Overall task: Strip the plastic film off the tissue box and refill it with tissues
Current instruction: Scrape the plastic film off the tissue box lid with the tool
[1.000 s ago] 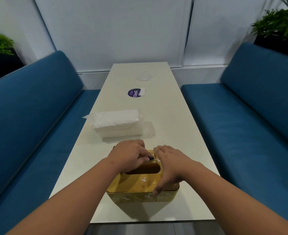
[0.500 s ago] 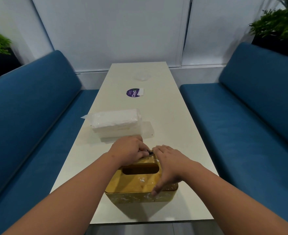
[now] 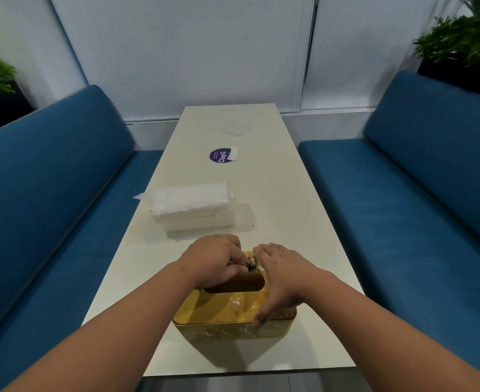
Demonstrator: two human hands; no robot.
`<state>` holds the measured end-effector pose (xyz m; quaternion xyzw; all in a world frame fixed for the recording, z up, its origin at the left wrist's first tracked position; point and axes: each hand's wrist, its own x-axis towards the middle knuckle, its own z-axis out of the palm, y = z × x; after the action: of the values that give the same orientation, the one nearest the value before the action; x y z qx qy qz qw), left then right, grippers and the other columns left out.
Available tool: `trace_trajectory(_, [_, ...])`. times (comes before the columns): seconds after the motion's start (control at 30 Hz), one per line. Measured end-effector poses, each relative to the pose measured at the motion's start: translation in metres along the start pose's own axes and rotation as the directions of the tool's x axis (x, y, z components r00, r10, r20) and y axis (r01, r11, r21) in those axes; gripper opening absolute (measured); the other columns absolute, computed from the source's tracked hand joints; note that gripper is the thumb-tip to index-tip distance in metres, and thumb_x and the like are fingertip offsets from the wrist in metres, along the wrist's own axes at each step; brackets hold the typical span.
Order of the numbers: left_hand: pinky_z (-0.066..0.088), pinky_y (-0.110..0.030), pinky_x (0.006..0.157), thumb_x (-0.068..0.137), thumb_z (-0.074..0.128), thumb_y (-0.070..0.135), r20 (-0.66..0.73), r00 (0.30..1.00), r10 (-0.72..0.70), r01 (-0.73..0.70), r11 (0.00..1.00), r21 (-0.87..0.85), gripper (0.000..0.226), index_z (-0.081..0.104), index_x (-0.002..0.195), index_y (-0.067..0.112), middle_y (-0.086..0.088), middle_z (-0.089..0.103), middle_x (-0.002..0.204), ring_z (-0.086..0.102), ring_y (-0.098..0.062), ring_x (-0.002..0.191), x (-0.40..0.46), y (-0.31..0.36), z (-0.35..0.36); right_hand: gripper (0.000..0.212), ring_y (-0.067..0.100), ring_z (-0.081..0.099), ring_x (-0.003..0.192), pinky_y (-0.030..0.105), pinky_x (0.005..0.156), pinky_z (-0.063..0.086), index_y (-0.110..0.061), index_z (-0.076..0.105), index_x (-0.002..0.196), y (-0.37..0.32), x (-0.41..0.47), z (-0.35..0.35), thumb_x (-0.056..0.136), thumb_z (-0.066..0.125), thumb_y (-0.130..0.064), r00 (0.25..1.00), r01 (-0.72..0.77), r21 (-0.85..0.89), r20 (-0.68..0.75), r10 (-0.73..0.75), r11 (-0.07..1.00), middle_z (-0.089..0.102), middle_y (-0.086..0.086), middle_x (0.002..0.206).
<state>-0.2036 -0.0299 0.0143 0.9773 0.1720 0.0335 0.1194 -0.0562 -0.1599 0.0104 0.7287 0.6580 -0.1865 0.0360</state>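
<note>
A yellow tissue box with an oval slot on top stands near the table's front edge, with whitish scraps of plastic film clinging to its top and front. My left hand is curled over the far left of the lid and pinches at the film beside the slot, where a small dark bit shows at its fingertips. My right hand lies spread on the right part of the lid, thumb down at the near edge. A pack of white tissues in clear wrap lies further back on the table's left.
The long white table runs away from me between two blue benches. A purple round sticker and a crumpled clear scrap lie farther down it. Potted plants stand behind both benches.
Both hands stay on the box lid. My left hand's fingertips have worked slightly along the far edge of the slot; the box and tissue pack have not moved.
</note>
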Motion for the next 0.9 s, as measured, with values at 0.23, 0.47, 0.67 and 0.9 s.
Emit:
trace_trajectory(0.23, [0.037,-0.024,0.061,0.09,0.055,0.046,-0.067,0.991,-0.115,0.117,0.992,0.035,0.026,0.068,0.111,0.04,0.015,0.058,0.095,0.054,-0.008,0.085,0.006,-0.002,-0.005,0.144,0.024,0.014,0.145,0.042,0.117,0.02,-0.019,0.01,0.152,-0.001,-0.001,-0.002,0.039,0.075,-0.081,1.0,-0.005,0.007,-0.001,0.005,1.0,0.017,0.0,0.159])
trace_trajectory(0.47, [0.039,-0.019,0.063,0.088,0.056,0.05,-0.053,0.976,-0.213,0.214,0.977,0.015,0.03,0.069,0.112,0.037,0.019,0.054,0.088,0.052,-0.005,0.081,-0.03,-0.027,-0.009,0.143,0.025,0.011,0.146,0.044,0.116,0.018,-0.021,0.007,0.153,-0.002,-0.001,-0.005,0.042,0.075,-0.081,0.999,-0.013,0.014,0.031,0.013,1.0,0.012,-0.002,0.16])
trace_trajectory(0.67, [0.039,-0.022,0.061,0.088,0.054,0.051,-0.113,0.961,-0.254,0.259,0.965,0.031,0.031,0.069,0.112,0.037,0.017,0.053,0.089,0.049,-0.006,0.078,-0.03,-0.011,0.0,0.145,0.024,0.011,0.146,0.043,0.116,0.017,-0.02,0.006,0.153,-0.003,-0.003,-0.006,0.042,0.075,-0.081,0.999,-0.013,0.006,0.04,0.013,1.0,0.012,-0.001,0.16])
trace_trajectory(0.9, [0.043,-0.023,0.065,0.091,0.052,0.052,-0.105,0.927,-0.361,0.361,0.932,-0.017,0.03,0.068,0.112,0.039,0.016,0.053,0.089,0.051,-0.006,0.08,-0.068,-0.028,-0.007,0.146,0.024,0.011,0.146,0.044,0.117,0.018,-0.019,0.006,0.153,-0.002,-0.002,-0.007,0.04,0.074,-0.083,0.999,-0.017,-0.001,0.049,0.017,1.0,0.011,0.0,0.161])
